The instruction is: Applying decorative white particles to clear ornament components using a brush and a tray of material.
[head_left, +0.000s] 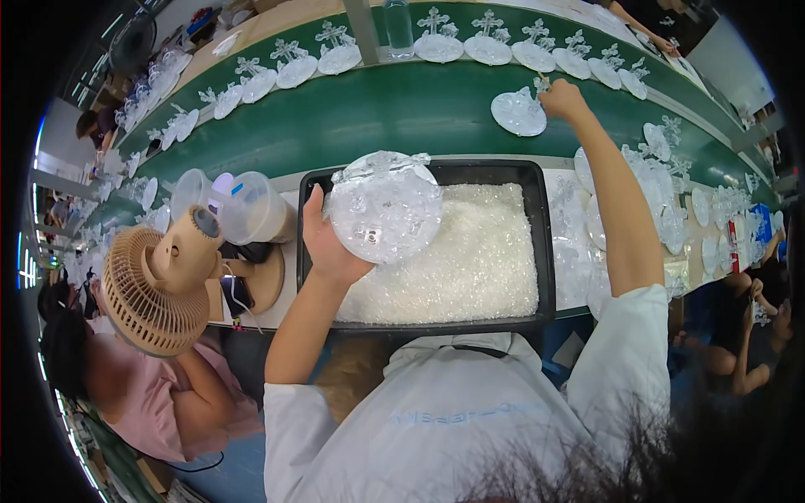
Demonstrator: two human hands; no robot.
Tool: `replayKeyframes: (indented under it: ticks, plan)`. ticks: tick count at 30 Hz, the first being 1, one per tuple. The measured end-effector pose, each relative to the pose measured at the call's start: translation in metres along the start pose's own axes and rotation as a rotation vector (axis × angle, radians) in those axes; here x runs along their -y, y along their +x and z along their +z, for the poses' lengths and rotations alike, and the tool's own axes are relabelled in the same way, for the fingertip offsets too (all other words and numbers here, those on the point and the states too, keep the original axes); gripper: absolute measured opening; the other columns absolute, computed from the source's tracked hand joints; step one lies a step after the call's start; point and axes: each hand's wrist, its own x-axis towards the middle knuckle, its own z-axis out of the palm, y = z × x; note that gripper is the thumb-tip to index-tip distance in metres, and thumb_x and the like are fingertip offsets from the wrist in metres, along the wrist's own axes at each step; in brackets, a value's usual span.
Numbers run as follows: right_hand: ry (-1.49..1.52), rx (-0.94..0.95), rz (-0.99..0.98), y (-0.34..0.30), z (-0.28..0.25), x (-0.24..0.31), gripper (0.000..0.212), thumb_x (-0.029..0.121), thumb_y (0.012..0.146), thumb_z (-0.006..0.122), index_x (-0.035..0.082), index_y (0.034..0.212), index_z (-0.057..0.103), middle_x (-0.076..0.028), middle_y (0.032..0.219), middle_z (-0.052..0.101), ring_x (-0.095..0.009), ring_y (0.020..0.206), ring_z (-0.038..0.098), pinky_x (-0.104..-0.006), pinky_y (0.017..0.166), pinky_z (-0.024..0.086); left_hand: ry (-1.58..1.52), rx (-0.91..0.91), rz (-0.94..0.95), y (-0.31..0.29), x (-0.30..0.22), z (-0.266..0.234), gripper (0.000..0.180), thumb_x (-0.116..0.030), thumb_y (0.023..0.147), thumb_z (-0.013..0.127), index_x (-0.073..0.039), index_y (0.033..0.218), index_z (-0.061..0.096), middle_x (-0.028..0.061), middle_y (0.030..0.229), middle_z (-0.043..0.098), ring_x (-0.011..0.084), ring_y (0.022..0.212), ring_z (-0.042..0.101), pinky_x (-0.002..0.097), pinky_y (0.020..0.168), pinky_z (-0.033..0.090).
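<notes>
My left hand holds a round, clear, glittery ornament base over the left part of a black tray. The hand's thumb stands up along the base's left edge, and its other fingers are hidden beneath. Stretched far forward over the green belt, my right hand has its fingers closed at the small clear cross of a cross ornament. That ornament's round base is tilted toward me, near the belt's middle. White sparkling granules fill the tray.
Several cross ornaments line the belt's far side. More clear pieces crowd the table at right. Plastic tubs and a beige fan stand left of the tray. A person in pink sits at left. A clear bottle stands behind.
</notes>
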Motion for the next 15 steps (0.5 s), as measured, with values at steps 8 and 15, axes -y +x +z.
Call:
replayKeyframes:
  ticks: [8,15]
  plan:
    - [0.1,-0.059,-0.155,-0.031,-0.038,0.018,0.032,0.024,0.085,0.063,-0.005,0.071,0.068,-0.02,0.069,0.069,-0.036,0.073,0.07,-0.0441,0.075,0.056,-0.125,0.14,-0.021,-0.008,0.001,-0.007,0.087,-0.067,0.092,0.031,-0.003,0.151,0.032,0.0171,0.153,0.039,0.0376,0.139,0.039,0.0513,0.115,0.029]
    - [0.089,-0.111,-0.654,-0.166,-0.093,0.078,0.03,0.019,0.093,0.06,-0.001,0.071,0.066,-0.017,0.058,0.06,-0.031,0.052,0.057,-0.0409,0.054,0.045,-0.15,0.256,0.013,-0.015,-0.005,-0.008,0.093,-0.072,0.089,0.033,-0.007,0.155,0.024,0.0143,0.159,0.028,0.0369,0.145,0.029,0.0533,0.118,0.023]
